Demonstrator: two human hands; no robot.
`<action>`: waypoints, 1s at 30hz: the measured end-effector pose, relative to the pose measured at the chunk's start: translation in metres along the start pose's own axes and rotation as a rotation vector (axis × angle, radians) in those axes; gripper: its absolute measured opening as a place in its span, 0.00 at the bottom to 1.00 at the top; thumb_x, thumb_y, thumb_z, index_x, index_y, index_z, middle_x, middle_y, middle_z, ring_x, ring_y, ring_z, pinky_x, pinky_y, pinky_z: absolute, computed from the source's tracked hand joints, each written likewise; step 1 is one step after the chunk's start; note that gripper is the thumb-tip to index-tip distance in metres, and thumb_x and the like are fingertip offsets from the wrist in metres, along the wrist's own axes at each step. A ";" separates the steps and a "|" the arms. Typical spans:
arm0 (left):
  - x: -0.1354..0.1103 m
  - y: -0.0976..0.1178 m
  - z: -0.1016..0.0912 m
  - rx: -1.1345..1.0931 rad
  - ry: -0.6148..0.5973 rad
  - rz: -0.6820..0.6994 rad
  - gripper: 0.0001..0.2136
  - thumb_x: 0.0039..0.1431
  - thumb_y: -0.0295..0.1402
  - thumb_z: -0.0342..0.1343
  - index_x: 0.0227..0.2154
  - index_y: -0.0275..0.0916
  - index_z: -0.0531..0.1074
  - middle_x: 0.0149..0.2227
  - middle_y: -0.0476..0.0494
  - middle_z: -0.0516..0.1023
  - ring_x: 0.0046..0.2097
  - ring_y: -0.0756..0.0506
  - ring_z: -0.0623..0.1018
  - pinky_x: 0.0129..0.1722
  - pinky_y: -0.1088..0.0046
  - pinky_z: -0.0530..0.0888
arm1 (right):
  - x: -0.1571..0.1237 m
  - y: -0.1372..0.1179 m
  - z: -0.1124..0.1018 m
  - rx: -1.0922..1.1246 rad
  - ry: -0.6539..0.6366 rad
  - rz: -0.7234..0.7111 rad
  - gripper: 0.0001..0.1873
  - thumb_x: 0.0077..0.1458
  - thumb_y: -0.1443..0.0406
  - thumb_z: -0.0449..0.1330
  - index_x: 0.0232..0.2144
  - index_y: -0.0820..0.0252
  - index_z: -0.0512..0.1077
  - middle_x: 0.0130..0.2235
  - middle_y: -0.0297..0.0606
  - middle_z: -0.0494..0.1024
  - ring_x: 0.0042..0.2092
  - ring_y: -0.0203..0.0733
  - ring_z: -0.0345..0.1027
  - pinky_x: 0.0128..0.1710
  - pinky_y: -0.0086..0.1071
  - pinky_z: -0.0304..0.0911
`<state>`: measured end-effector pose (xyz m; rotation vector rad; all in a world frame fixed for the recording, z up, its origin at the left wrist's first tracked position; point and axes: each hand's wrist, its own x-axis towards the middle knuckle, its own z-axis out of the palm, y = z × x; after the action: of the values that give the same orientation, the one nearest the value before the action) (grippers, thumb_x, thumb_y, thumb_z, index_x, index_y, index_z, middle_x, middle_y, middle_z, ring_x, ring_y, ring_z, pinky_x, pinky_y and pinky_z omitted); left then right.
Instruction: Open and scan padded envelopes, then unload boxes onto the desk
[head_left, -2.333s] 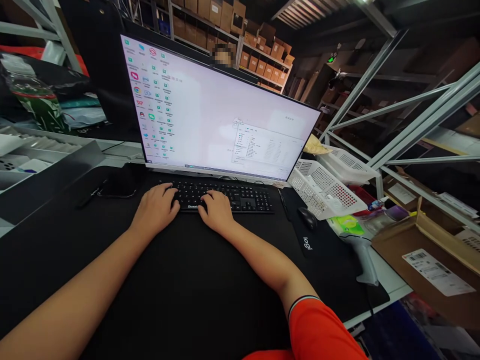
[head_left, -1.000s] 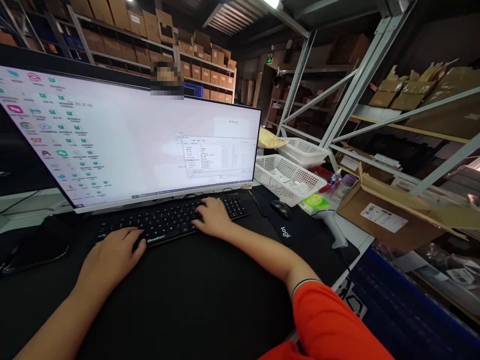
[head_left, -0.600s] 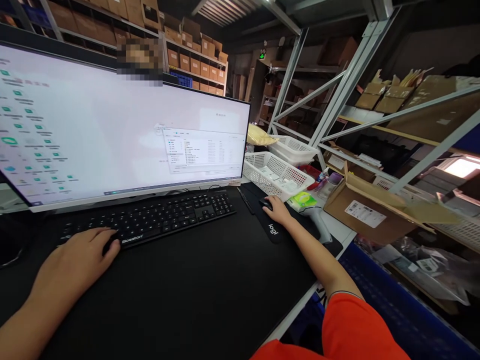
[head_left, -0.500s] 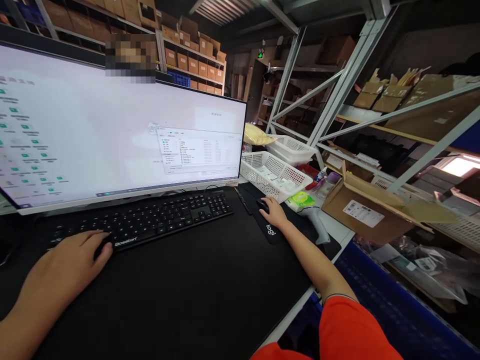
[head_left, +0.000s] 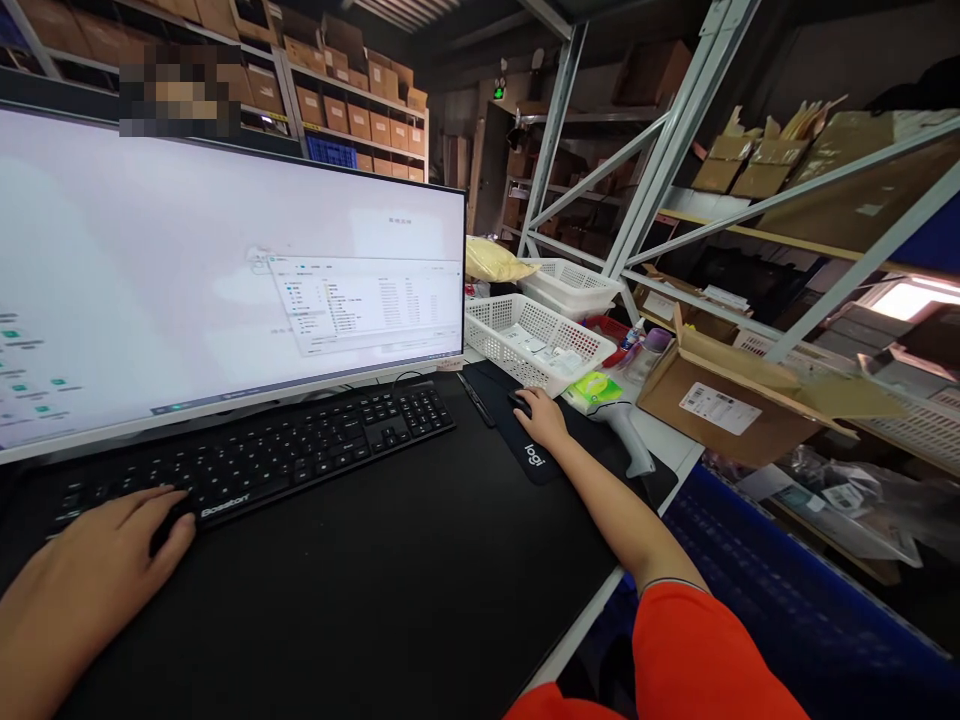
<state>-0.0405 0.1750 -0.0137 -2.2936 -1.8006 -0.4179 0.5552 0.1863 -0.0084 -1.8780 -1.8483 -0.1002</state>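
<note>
While a file window (head_left: 367, 305) stands open on the monitor (head_left: 150, 240), its text is too small to read, so what is finished and what remains cannot be judged. Left hand (head_left: 105, 560): palm down, fingers loosely spread, gripping nothing, at the near left end of the keyboard (head_left: 322, 440). Right hand (head_left: 546, 420): curled over the mouse (head_left: 517, 402), lightly grasping it, on the mouse pad (head_left: 517, 455) atop the counter (head_left: 675, 440), right of the keyboard. Right forearm extends forward, elbow slightly bent.
</note>
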 end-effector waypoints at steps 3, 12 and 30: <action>0.001 -0.006 0.007 0.006 0.000 0.009 0.34 0.62 0.51 0.35 0.53 0.30 0.74 0.57 0.28 0.75 0.58 0.30 0.73 0.62 0.47 0.68 | 0.001 0.001 0.001 0.012 -0.005 -0.011 0.23 0.64 0.62 0.62 0.60 0.56 0.72 0.60 0.46 0.71 0.59 0.50 0.68 0.61 0.41 0.63; 0.003 -0.016 0.021 0.042 0.050 0.050 0.36 0.63 0.50 0.33 0.53 0.25 0.74 0.55 0.24 0.76 0.56 0.29 0.74 0.61 0.48 0.69 | 0.003 0.003 0.004 0.007 -0.004 -0.015 0.22 0.65 0.61 0.61 0.60 0.55 0.72 0.60 0.45 0.71 0.59 0.49 0.68 0.61 0.40 0.63; 0.005 -0.013 0.020 -0.021 0.061 0.084 0.32 0.66 0.48 0.35 0.52 0.28 0.74 0.54 0.26 0.76 0.57 0.31 0.73 0.66 0.50 0.65 | 0.001 0.001 0.001 0.010 -0.018 -0.013 0.23 0.64 0.61 0.61 0.60 0.55 0.71 0.62 0.47 0.69 0.61 0.51 0.67 0.63 0.43 0.62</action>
<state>-0.0502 0.1889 -0.0307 -2.3346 -1.6728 -0.4896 0.5562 0.1882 -0.0094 -1.8660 -1.8699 -0.0784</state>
